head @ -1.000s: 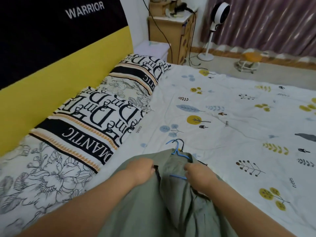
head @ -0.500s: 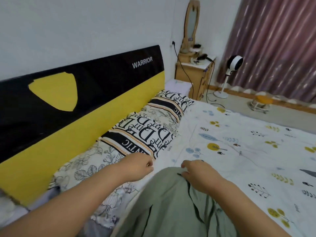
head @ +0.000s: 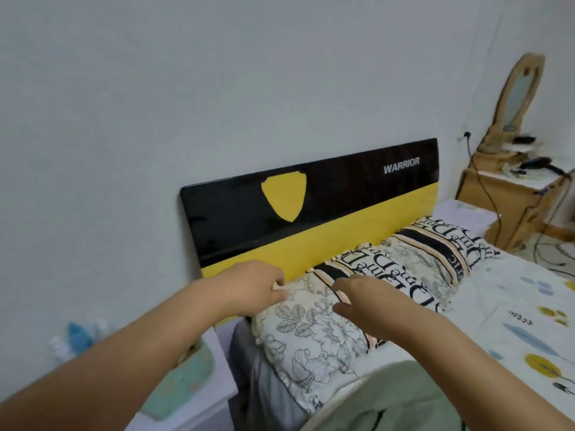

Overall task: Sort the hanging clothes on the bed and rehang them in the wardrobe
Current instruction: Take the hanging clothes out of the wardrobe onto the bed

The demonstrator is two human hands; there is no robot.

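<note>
Both hands have let go of the green garment [head: 401, 399] and risen over the pillows [head: 314, 325] before the headboard [head: 311, 206]. Left of the bed [head: 513, 306] stands a nightstand [head: 199, 396]. Left hand [head: 249, 287] hangs loosely curled, right hand [head: 367, 300] spread; both hold nothing. Garment lies on the bed below.

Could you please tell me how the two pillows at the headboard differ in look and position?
The near pillow shows mostly line-drawn flowers on white and lies under the raised hands; the far pillow shows mostly black lettering and stripes and lies toward the wooden dresser. Both share the same patterned fabric and rest against the headboard.
</note>
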